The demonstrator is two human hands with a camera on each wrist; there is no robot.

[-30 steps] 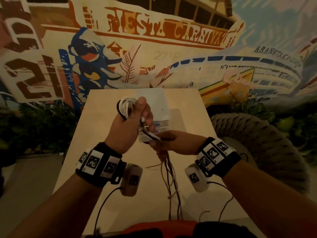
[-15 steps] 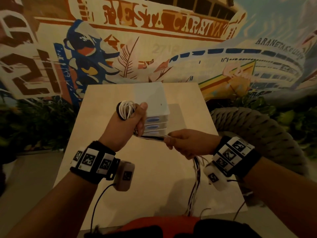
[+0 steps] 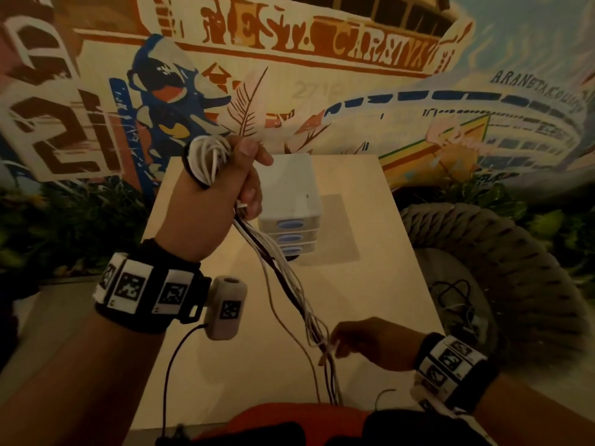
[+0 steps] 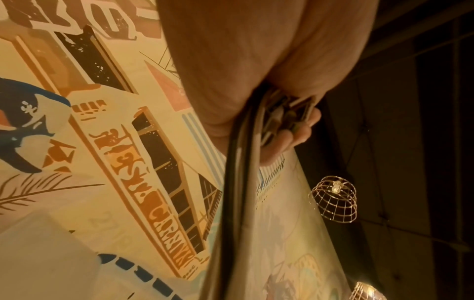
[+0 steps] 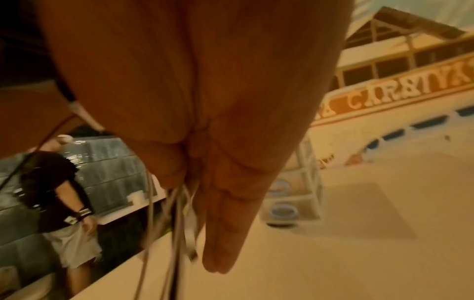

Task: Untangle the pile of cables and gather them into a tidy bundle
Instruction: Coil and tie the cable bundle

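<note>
Head view: my left hand (image 3: 212, 201) grips coiled cables (image 3: 209, 156); below it, my right hand (image 3: 370, 342) pinches their trailing strands.

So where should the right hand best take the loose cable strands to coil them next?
Probably just below the left hand, where the strands run together as one tight straight bunch. Come in from the right side, since that hand and the coil it grips block the left. Lower down, by the right hand, the strands fan apart, so a single grip there would likely miss some.
</note>
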